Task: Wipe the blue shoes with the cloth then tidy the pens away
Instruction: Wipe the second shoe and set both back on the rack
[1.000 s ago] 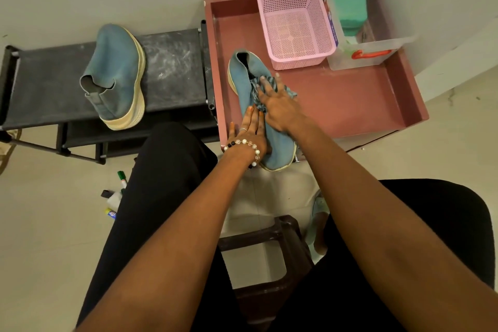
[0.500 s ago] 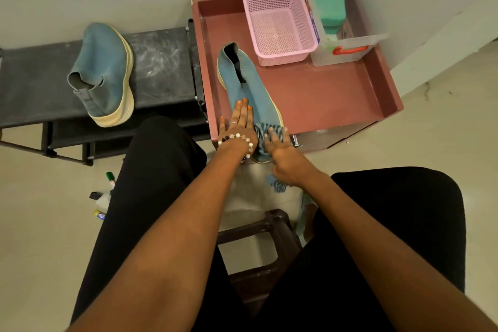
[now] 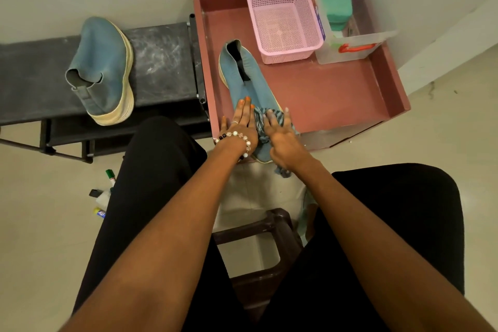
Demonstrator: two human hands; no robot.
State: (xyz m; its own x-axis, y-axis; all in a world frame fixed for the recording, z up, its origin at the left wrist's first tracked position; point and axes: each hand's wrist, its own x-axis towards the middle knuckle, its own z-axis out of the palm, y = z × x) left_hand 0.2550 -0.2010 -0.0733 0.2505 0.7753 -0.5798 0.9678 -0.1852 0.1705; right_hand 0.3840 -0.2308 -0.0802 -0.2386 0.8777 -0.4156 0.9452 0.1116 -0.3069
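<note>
One blue shoe (image 3: 246, 75) lies in the red tray (image 3: 336, 94), its toe over the tray's near edge. My left hand (image 3: 241, 125) rests flat on the shoe's front with straight fingers. My right hand (image 3: 281, 137) presses a striped grey-blue cloth (image 3: 260, 121) onto the toe, fingers spread; part of the cloth hangs below the hand. The second blue shoe (image 3: 103, 70) lies on its side on the black bench (image 3: 161, 62) at the left. Several pens (image 3: 103, 197) lie on the floor by my left leg, partly hidden.
A pink mesh basket (image 3: 283, 19) and a clear plastic box (image 3: 353, 40) holding a green block stand at the tray's back right. A dark brown stool (image 3: 258, 253) is between my legs. The wall runs behind the bench and tray.
My right hand wiped the cloth from mid-shoe down to the toe, then slid slightly back up. My left hand stays on the shoe's front.
</note>
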